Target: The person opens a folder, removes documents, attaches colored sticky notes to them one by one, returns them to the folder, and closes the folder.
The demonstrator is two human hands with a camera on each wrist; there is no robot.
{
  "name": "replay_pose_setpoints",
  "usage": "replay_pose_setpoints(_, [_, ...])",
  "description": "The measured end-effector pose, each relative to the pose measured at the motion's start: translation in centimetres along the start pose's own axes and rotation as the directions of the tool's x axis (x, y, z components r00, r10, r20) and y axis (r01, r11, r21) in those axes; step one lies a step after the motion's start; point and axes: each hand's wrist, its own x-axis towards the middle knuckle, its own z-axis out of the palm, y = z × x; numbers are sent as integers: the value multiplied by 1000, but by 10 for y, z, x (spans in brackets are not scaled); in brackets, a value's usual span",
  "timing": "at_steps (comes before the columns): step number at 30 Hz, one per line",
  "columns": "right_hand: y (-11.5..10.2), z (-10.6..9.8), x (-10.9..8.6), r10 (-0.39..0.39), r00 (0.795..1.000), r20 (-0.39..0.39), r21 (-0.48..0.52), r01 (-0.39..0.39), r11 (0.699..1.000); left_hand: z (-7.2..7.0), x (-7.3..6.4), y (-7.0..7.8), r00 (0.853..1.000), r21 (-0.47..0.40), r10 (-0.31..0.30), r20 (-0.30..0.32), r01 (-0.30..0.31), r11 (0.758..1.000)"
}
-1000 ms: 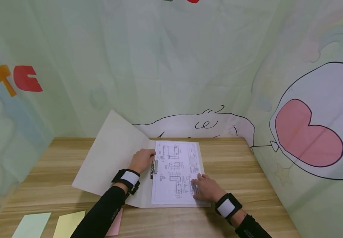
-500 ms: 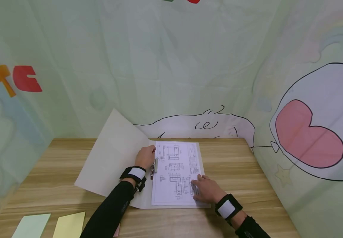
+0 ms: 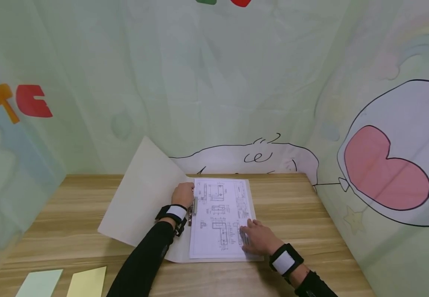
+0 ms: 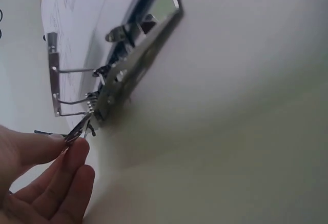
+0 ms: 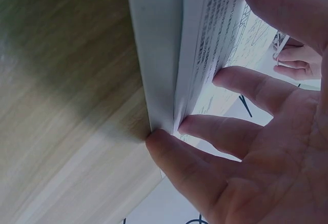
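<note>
A white folder [image 3: 140, 198] lies on the table with its cover raised and leaning to the left. Inside it rests a stack of white sheets [image 3: 218, 214] printed with technical drawings. Along the folder's spine runs a metal clip mechanism [image 4: 120, 80], its pressing bar [image 4: 54, 75] standing at the sheets' left edge. My left hand [image 3: 183, 195] pinches the small metal lever [image 4: 78, 130] at the clip's end between thumb and finger. My right hand [image 3: 260, 238] rests at the lower right of the sheets, its spread fingertips [image 5: 225, 76] touching the sheets and the folder's edge.
At the front left of the wooden table [image 3: 292, 206] lie a pale green paper [image 3: 39, 284] and a yellow paper [image 3: 86, 282]. A printed cloth backdrop [image 3: 236, 82] rises behind the table and along its sides.
My left wrist and forearm have shifted to the right, now covering the pink paper. The raised cover has swung slightly to the right. The right hand has stayed in place.
</note>
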Motion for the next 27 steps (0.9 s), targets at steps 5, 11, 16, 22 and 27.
replay_pose_setpoints(5, [1,0,-1,-1,1000,-2,0,1,1000,5,4,2,1000,57,-5,8,5,998])
replay_pose_setpoints(11, [1,-1,-2,1,1000,0,5,-1,1000,9,6,5,999,118,1,39,-6,993])
replay_pose_setpoints(16, [0,-3,-2,-14,1000,-11,1,14,1000,7,4,4,997,92,-2,77,-5,996])
replay_pose_setpoints(22, [0,-3,-3,-1,1000,-2,-7,1,1000,-4,-17,13,991,111,-5,130,-9,994])
replay_pose_setpoints(27, [0,-1,-3,2,1000,5,-4,-2,1000,-15,-44,25,983,145,-5,183,-22,989])
